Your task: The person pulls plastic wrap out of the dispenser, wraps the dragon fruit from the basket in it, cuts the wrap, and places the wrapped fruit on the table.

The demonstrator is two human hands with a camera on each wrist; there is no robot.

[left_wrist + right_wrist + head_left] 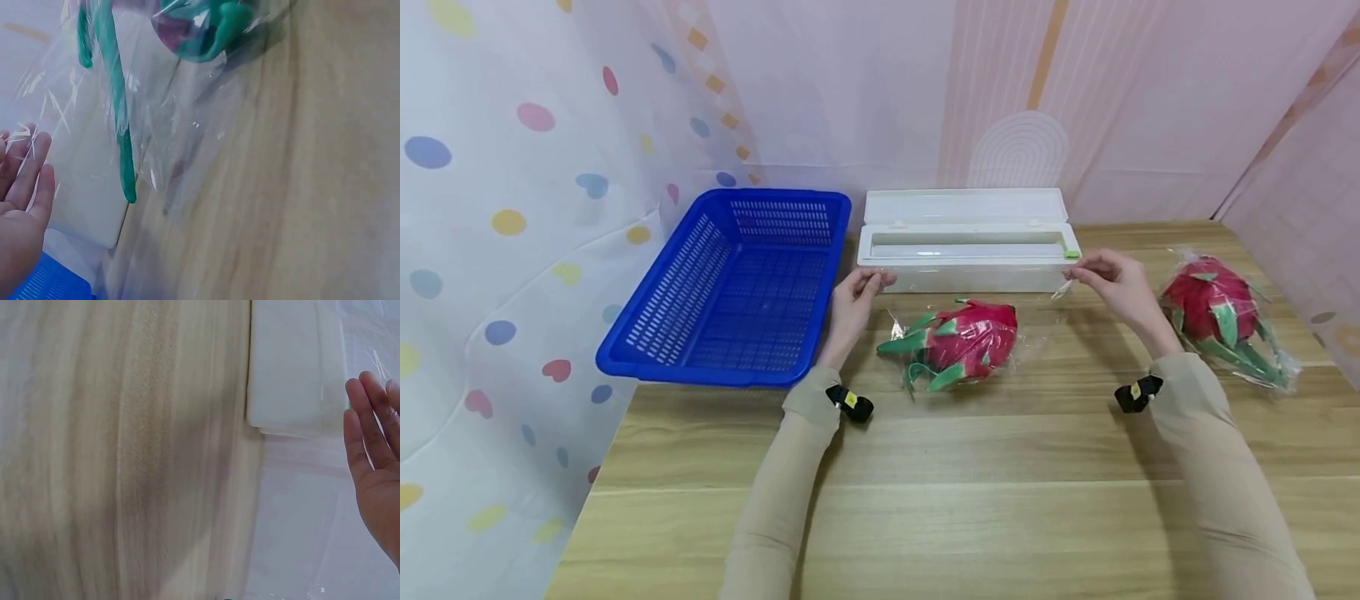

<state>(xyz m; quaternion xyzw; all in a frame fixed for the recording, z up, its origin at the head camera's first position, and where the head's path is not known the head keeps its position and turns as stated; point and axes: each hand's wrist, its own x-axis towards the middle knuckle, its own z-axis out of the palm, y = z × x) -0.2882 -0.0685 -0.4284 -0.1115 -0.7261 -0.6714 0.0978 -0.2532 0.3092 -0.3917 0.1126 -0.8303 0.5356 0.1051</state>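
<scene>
In the head view a pink dragon fruit (973,337) with green scales lies in clear plastic wrap (898,329) on the table, between both hands. My left hand (850,310) pinches one corner of the wrap at the left front of a white wrap dispenser (970,279). At the dispenser's right front my right hand (1116,287) pinches the other corner between thumb and fingers. The left wrist view shows creased film (156,125) around a long green scale (119,100). The dispenser's lid (962,206) stands open, with the film roll (955,250) visible inside.
A blue plastic basket (715,372) stands left of the dispenser, close to my left hand. Another dragon fruit (1210,304), wrapped in film, lies on the right of the wooden table (970,500). A green slider (1071,254) sits at the dispenser's right end. Patterned curtains (865,92) hang behind.
</scene>
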